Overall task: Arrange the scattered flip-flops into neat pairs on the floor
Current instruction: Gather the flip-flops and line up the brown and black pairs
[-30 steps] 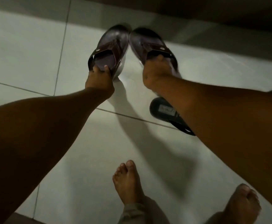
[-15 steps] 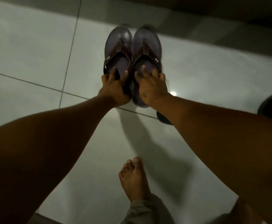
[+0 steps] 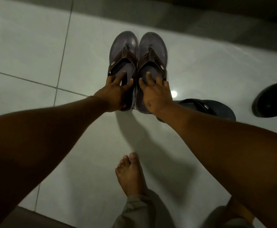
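Two brown flip-flops lie flat and side by side on the white tiled floor, toes pointing away from me. My left hand [image 3: 116,94] rests on the heel of the left brown flip-flop [image 3: 123,51], fingers spread over its sole and edge. My right hand [image 3: 155,94] presses on the heel of the right brown flip-flop [image 3: 152,51], fingers spread. The two soles touch along their inner edges. A black flip-flop [image 3: 216,109] lies just right of my right wrist, partly hidden by my forearm.
Another dark flip-flop [image 3: 272,101] sits at the right edge, cut off by the frame. My bare foot [image 3: 131,175] stands on the tiles below the pair. A dark wall base [image 3: 200,12] runs along the top.
One second ago both brown flip-flops were held tilted above the floor. Now they lie flat together, and my fingers have spread on their heels. The view shifted, showing more of the black flip-flops.
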